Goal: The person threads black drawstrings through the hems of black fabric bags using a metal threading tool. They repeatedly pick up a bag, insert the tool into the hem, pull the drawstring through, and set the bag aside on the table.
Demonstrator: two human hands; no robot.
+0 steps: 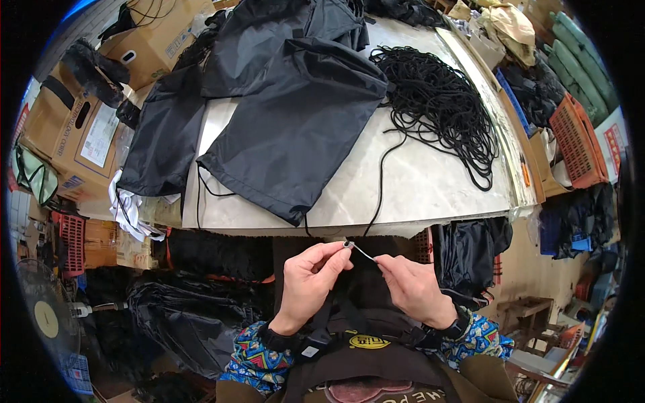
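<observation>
In front of my chest, just below the table's near edge, both my hands are closed in a pinch. My left hand (312, 279) holds a small dark and grey piece (348, 244) between thumb and forefinger; its kind is too small to tell. My right hand (411, 285) grips a thin silvery rod (363, 253), whose tip meets that piece. Beyond them a black fabric bag (302, 127) lies flat on the table (430, 195), with thin cord at its near corners. A black cord (383, 174) runs from a heaped pile of cord (437, 101) over the table edge.
More black bags (164, 134) lie at the table's left and back. Cardboard boxes (70, 134) stand on the left, above a fan (47, 319). An orange crate (578, 141) is at the right. Black fabric heaps (188, 316) lie under the table's left side.
</observation>
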